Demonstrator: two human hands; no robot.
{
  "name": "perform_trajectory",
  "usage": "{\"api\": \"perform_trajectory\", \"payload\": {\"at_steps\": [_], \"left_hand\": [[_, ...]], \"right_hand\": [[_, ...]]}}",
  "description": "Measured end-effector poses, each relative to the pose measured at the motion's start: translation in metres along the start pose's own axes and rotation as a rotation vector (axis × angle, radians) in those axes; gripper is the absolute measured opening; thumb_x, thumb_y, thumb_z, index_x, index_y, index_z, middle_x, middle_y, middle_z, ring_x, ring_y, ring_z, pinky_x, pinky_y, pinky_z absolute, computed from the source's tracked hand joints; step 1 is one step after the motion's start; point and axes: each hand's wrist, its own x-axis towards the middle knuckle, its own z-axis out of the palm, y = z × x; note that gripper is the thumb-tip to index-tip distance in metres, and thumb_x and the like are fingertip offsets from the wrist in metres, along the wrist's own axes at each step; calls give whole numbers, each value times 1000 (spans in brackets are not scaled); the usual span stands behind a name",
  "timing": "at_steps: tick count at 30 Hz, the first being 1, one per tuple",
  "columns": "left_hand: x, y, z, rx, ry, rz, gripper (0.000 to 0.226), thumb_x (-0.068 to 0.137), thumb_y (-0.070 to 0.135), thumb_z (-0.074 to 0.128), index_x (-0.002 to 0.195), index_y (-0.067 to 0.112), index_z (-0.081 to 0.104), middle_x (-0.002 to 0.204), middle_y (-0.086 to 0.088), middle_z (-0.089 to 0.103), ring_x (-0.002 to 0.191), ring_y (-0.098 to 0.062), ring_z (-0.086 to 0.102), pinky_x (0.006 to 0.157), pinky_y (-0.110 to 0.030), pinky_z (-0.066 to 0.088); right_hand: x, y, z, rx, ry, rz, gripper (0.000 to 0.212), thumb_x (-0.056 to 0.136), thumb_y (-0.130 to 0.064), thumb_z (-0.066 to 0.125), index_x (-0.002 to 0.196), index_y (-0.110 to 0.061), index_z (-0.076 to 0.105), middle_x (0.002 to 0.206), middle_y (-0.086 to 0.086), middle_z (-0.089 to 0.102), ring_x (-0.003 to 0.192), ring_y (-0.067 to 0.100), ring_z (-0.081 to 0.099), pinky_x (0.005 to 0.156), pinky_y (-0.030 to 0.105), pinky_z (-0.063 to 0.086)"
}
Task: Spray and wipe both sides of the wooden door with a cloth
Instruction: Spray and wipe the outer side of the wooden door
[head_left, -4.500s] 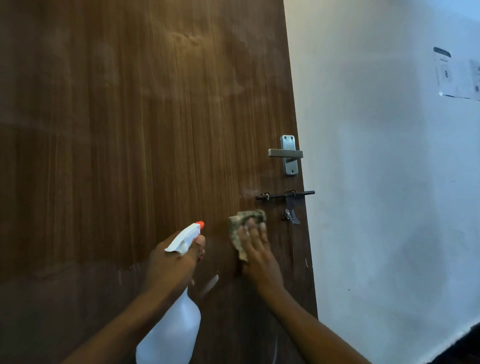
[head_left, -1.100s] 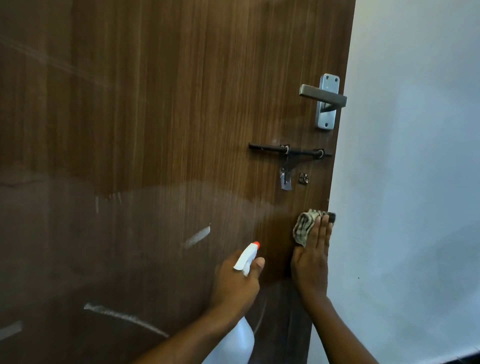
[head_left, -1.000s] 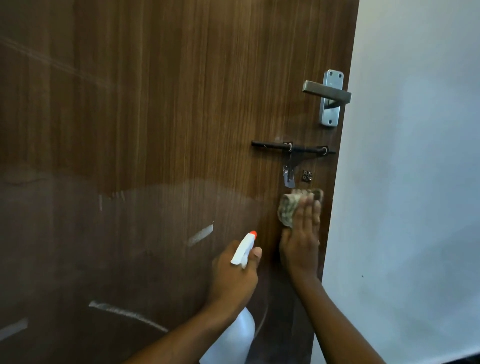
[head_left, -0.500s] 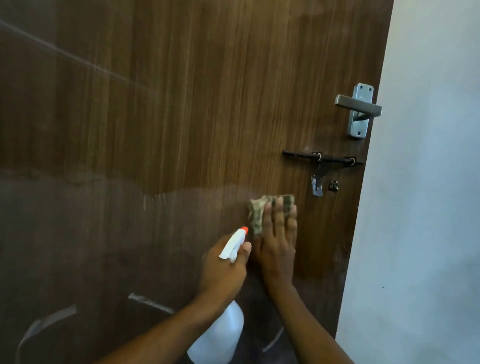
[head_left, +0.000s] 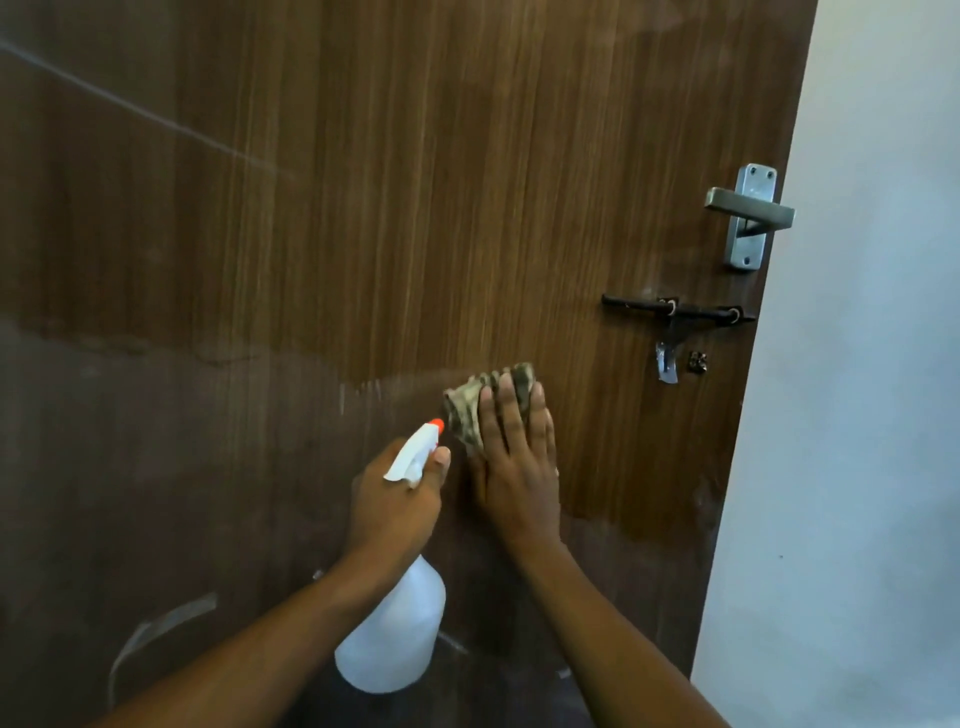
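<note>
The brown wooden door (head_left: 415, 208) fills most of the view. My right hand (head_left: 517, 467) lies flat with straight fingers, pressing a crumpled patterned cloth (head_left: 467, 410) against the door, left of and below the latch. My left hand (head_left: 395, 504) grips the neck of a white spray bottle (head_left: 395, 623) with an orange nozzle tip, just left of the right hand; the nozzle points at the door. The lower part of the door looks duller than the part above, with a few pale streaks.
A silver lever handle (head_left: 748, 218) and a black sliding bolt (head_left: 675, 312) with a small hasp sit near the door's right edge. A pale wall (head_left: 857, 415) stands to the right of the door edge.
My right hand has slid the cloth leftward across the door, away from the latch and edge, toward the left hand. The left hand keeps hold of the bottle. The view has shifted left.
</note>
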Motion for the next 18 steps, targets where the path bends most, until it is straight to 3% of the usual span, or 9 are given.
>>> {"api": "perform_trajectory", "payload": {"at_steps": [2, 4, 7, 9, 13, 15, 18], "left_hand": [[1, 0, -13, -11, 23, -22, 31, 85, 36, 61, 113, 23, 62, 103, 1, 68, 91, -29, 66, 84, -45, 55], [3, -2, -27, -26, 51, -66, 31, 83, 37, 62, 110, 21, 61, 107, -5, 68, 92, -30, 65, 84, -44, 55], [7, -2, -46, -30, 90, -124, 39, 82, 37, 63, 114, 15, 58, 112, -8, 65, 95, -31, 64, 86, -44, 55], [13, 2, -61, -49, 121, -124, 48, 79, 42, 61, 116, 13, 58, 113, -10, 65, 94, -32, 64, 86, -42, 55], [20, 12, -90, -22, 124, -26, 40, 87, 34, 58, 122, 14, 59, 107, -8, 67, 84, -34, 64, 73, -34, 51], [22, 14, -105, -12, 127, -11, 35, 90, 33, 56, 121, 17, 59, 100, -3, 66, 73, -23, 63, 59, -26, 49], [25, 11, -126, 0, 145, -45, 38, 88, 37, 57, 121, 17, 57, 105, -1, 64, 78, -19, 61, 53, -20, 44]], "right_hand": [[-28, 9, 4, -22, -23, -37, 75, 96, -32, 53, 159, -19, 14, 167, 7, 12, 152, 37, 12, 117, 55, 28], [-38, 18, -1, -29, -32, 48, 74, 97, -35, 45, 160, -19, 9, 167, 7, 8, 151, 40, 13, 114, 58, 32], [-6, 5, -10, 45, -13, 345, 67, 101, -39, 32, 159, -14, 11, 167, 9, 2, 153, 38, 0, 120, 56, 21], [30, -21, -15, 85, 25, 422, 67, 102, -39, 32, 159, -14, 10, 167, 8, -2, 152, 37, -6, 123, 51, 11], [48, -65, -5, 36, 10, 148, 70, 100, -36, 43, 159, -18, 10, 167, 9, 5, 152, 40, -2, 123, 52, 12], [25, -74, 4, 21, -33, -8, 72, 98, -33, 51, 159, -19, 15, 166, 8, 12, 152, 40, 5, 121, 54, 20], [-9, -59, 7, -40, -74, -126, 73, 95, -37, 50, 159, -25, 17, 166, 5, 15, 151, 38, 13, 114, 58, 31]]}}
